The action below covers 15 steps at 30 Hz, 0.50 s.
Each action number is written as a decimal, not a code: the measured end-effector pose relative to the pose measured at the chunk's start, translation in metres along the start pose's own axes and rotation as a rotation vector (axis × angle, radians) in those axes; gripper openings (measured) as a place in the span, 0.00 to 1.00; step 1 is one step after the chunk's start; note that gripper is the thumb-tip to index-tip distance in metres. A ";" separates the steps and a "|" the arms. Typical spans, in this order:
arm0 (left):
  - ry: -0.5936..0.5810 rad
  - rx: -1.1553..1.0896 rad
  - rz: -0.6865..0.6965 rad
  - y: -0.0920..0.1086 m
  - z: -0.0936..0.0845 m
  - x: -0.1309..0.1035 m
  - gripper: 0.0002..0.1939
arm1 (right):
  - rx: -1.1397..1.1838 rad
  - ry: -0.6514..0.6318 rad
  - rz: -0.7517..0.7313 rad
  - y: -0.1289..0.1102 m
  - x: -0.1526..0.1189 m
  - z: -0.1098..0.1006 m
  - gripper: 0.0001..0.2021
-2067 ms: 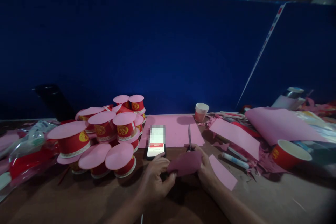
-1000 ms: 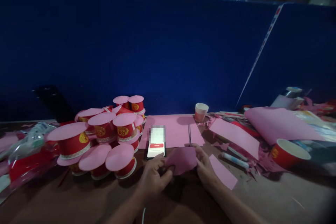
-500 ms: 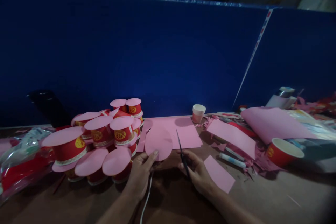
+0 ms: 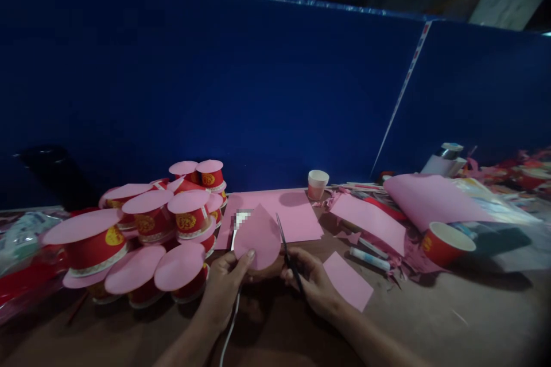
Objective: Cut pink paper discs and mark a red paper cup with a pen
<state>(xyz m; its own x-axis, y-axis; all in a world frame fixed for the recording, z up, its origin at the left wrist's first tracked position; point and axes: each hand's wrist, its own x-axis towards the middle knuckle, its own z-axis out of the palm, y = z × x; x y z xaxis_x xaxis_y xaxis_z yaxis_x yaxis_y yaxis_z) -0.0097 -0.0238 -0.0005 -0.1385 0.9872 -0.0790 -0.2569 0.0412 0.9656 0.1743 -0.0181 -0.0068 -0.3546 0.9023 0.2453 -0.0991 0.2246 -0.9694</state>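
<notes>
in the head view, the left hand [image 4: 226, 287] pinches a pink paper piece [image 4: 259, 243] near its lower edge, thumb on top. the piece is rounded below, comes to a point at the top, and is held up above the counter [image 4: 267, 335], partly in front of a phone [image 4: 241, 221]. the right hand [image 4: 312, 284] is closed around the handles of the scissors [image 4: 290, 258]; their blades point up and away, just beside the piece's right edge, and whether they touch it cannot be told. a white cable [image 4: 229, 330] runs down by the left hand. behind the piece lies a large pink sheet [image 4: 297, 218], with a white paper cup [image 4: 318, 183] at its far right corner. stacked red cups topped with pink discs [image 4: 188, 202] stand to the left. near the right hand lie a small pink rectangle [image 4: 349, 282] and a marker [image 4: 369, 258].
</notes>
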 end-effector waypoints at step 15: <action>-0.028 0.081 0.032 -0.002 -0.001 0.001 0.17 | 0.063 0.021 0.080 0.003 0.000 0.001 0.19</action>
<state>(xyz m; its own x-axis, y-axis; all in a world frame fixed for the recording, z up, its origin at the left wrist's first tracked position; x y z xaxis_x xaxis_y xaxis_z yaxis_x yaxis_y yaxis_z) -0.0106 -0.0230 -0.0027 -0.1186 0.9921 -0.0417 -0.1746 0.0205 0.9844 0.1733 -0.0175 -0.0097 -0.3442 0.9241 0.1659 -0.1300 0.1281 -0.9832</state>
